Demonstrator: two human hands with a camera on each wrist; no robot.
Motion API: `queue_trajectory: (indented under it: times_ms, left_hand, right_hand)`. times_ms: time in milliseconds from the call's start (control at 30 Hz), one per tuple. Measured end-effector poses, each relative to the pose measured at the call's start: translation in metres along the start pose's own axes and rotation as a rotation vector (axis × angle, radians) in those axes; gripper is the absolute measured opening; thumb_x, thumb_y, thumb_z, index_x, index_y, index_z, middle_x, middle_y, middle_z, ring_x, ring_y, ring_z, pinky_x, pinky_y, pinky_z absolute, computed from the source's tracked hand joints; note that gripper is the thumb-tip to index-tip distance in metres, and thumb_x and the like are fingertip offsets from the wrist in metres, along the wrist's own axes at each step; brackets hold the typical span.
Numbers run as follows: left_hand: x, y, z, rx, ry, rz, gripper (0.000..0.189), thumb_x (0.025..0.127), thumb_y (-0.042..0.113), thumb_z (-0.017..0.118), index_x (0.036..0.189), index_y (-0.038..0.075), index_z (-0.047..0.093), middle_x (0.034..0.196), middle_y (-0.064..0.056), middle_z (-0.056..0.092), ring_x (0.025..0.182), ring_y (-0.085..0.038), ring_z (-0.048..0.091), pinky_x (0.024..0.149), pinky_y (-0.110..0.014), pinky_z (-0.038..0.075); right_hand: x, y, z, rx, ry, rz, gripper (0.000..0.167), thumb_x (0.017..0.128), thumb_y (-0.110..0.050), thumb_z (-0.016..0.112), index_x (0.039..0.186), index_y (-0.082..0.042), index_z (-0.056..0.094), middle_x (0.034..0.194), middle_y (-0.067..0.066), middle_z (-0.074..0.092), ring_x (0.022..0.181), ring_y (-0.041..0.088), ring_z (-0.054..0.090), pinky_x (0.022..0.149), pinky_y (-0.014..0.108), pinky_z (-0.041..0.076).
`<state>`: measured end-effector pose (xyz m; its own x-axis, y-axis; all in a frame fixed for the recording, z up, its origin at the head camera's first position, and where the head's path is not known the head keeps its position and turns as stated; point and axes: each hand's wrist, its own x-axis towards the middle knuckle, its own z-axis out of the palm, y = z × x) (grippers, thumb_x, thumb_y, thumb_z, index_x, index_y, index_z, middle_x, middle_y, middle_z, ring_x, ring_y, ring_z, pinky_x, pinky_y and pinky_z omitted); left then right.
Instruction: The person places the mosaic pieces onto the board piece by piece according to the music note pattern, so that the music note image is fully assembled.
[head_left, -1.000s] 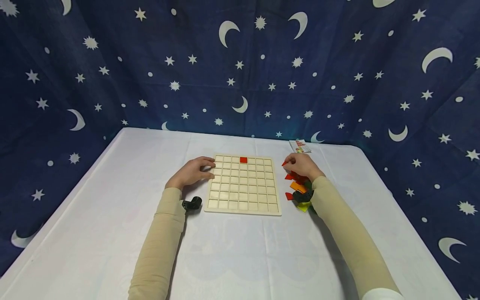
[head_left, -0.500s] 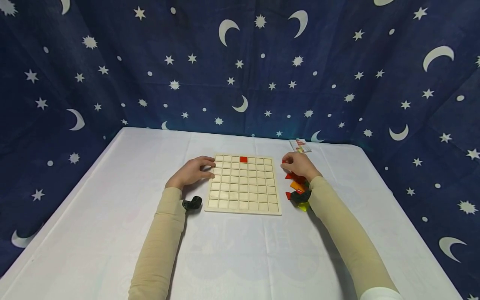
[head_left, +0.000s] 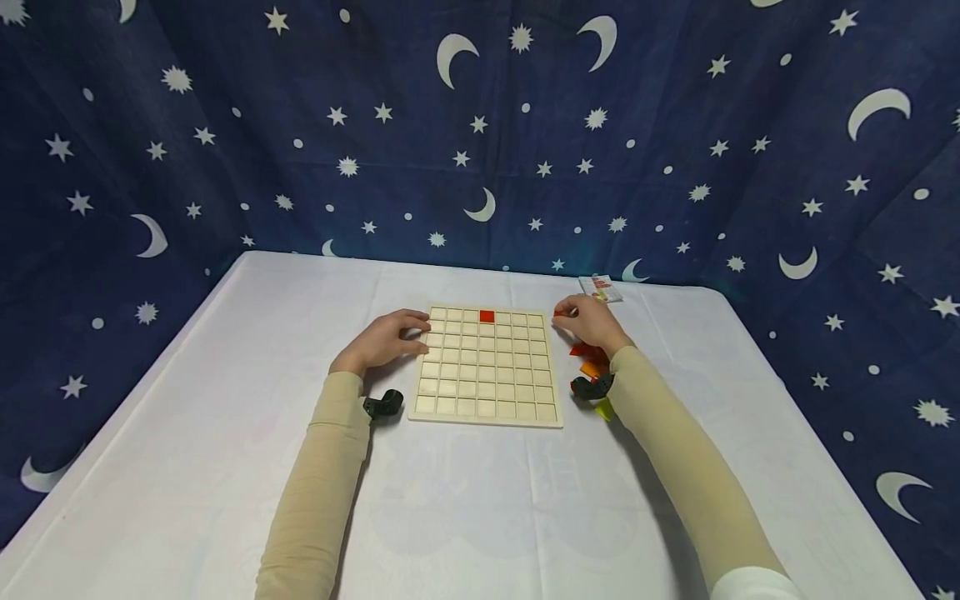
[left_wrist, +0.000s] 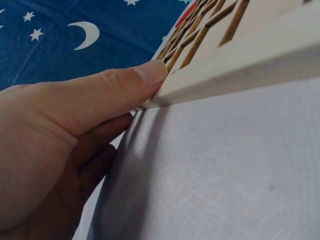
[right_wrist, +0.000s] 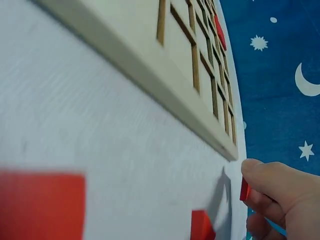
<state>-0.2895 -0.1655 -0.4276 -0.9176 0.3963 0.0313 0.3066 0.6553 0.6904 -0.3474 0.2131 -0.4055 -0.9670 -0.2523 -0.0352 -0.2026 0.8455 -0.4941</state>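
Observation:
A pale wooden grid board lies on the white table, with one red square tile in its top row. My left hand rests at the board's left edge, thumb pressed on the rim. Beside the board's top right corner, my right hand pinches a small red tile between thumb and fingers. A heap of red, orange and yellow tiles lies under the right wrist; two red ones show close up on the cloth.
A small printed card lies at the back, right of the board. A dark blue curtain with stars and moons closes off the table's far side and both flanks. White tablecloth stretches toward me.
My right hand has lifted off the tile heap and moved left and back toward the board's top right corner, carrying a red tile. The left hand has stayed put.

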Motion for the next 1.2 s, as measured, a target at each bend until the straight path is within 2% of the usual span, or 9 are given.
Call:
queue_trajectory:
  times_ms: [267,700,900,1200]
  left_hand:
    - [0.000,0.000,0.000,0.001,0.004,-0.003,0.048,0.088,0.021,0.074,0.130,0.000,0.062,0.145,-0.013,0.048,0.139,-0.032,0.037,0.116,-0.046,0.029]
    - [-0.001,0.000,0.000,0.001,0.001,0.006,0.047,0.088,0.020,0.074,0.129,0.000,0.062,0.145,-0.014,0.048,0.139,-0.033,0.037,0.115,-0.046,0.030]
    - [-0.002,0.001,-0.001,0.001,0.001,0.011,0.047,0.088,0.021,0.074,0.129,0.000,0.062,0.145,-0.014,0.048,0.139,-0.033,0.037,0.116,-0.046,0.029]
    - [-0.003,0.002,-0.001,0.009,-0.002,0.025,0.047,0.088,0.020,0.074,0.129,-0.001,0.062,0.144,-0.015,0.049,0.138,-0.033,0.038,0.115,-0.046,0.030]
  right_hand:
    - [0.008,-0.017,0.008,0.038,0.012,-0.058,0.031,0.094,-0.023,0.066,0.117,-0.002,0.066,0.111,0.015,0.065,0.098,0.028,0.058,0.088,0.043,0.050]
    - [0.016,-0.054,0.030,0.062,-0.060,-0.217,0.026,0.094,-0.020,0.068,0.112,-0.003,0.068,0.106,0.011,0.066,0.096,0.026,0.060,0.087,0.040,0.051]
    - [0.021,-0.065,0.037,0.042,-0.081,-0.208,0.028,0.094,-0.020,0.067,0.117,-0.003,0.068,0.110,0.012,0.065,0.101,0.026,0.060,0.091,0.040,0.051]
    - [0.022,-0.066,0.039,0.040,-0.121,-0.195,0.028,0.096,-0.019,0.065,0.119,-0.003,0.066,0.113,0.012,0.065,0.104,0.027,0.060,0.092,0.040,0.051]
